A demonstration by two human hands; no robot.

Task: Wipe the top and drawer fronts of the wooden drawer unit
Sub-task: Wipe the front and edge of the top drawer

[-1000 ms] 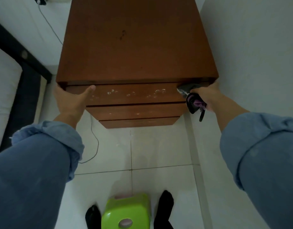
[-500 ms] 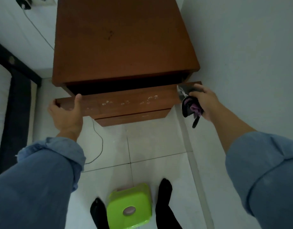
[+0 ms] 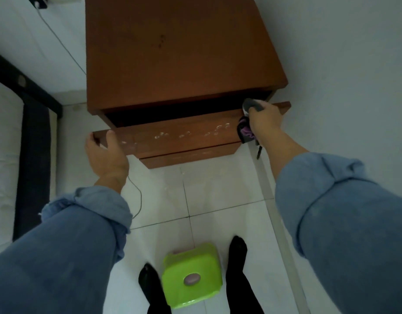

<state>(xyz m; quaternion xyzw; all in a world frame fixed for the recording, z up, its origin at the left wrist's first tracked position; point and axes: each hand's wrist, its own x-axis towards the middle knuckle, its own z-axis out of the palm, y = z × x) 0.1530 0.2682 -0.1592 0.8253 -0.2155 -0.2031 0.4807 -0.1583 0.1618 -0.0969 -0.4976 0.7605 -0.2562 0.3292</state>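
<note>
The brown wooden drawer unit stands against the white wall. Its top drawer is pulled out, leaving a dark gap under the top. Pale droplet marks dot the drawer front. My left hand grips the drawer's left end, thumb on the front. My right hand holds the drawer's right end and grips a dark grey and purple cloth, which hangs down beside the front. A lower drawer front shows beneath.
A lime-green plastic stool sits on the white tiled floor between my dark-socked feet. A thin cable trails across the floor at left. A dark bed frame with a white mattress runs along the left. White wall lies close on the right.
The top drawer has slid out from the unit, both hands pulling its ends toward me. The cloth stayed in my right hand.
</note>
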